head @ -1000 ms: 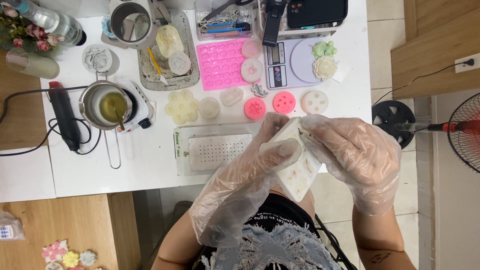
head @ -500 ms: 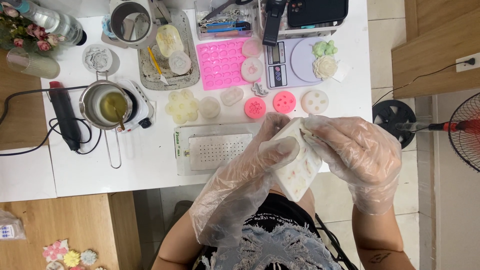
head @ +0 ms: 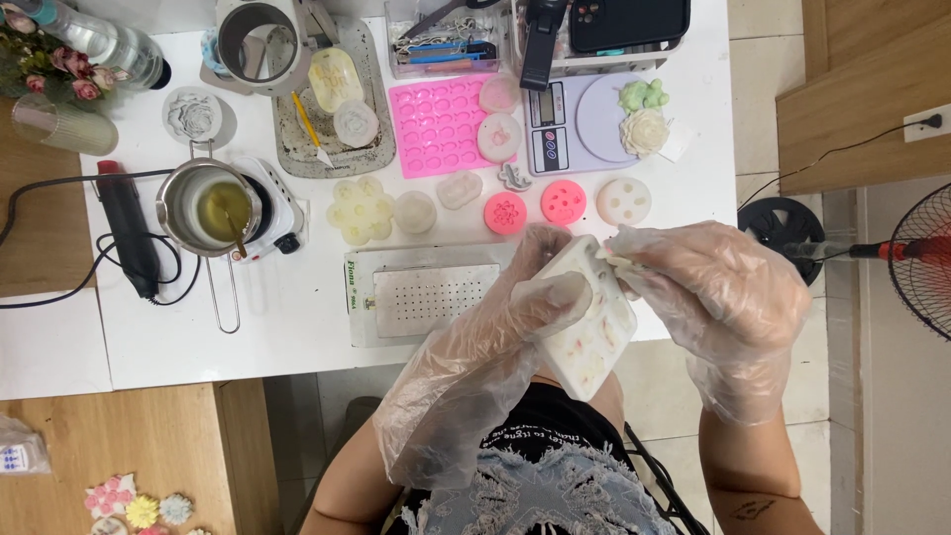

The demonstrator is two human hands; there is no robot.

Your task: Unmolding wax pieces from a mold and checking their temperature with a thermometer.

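Both hands are gripping one white mold [head: 591, 322]: our left hand [head: 495, 337] is clasping its left edge, our right hand [head: 713, 297] is pinching its upper right corner. We are holding it tilted, long axis running from upper left to lower right, over the bench [head: 297, 337] edge.

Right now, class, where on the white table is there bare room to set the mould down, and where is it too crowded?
Bare patches on the white table: the front left corner, below the saucepan and left of the perforated metal tray; also the right edge beside the round white mould. The back is crowded: pink mould sheet, scale, small round moulds. Both gloved hands, left hand and right hand, hold the white mould.
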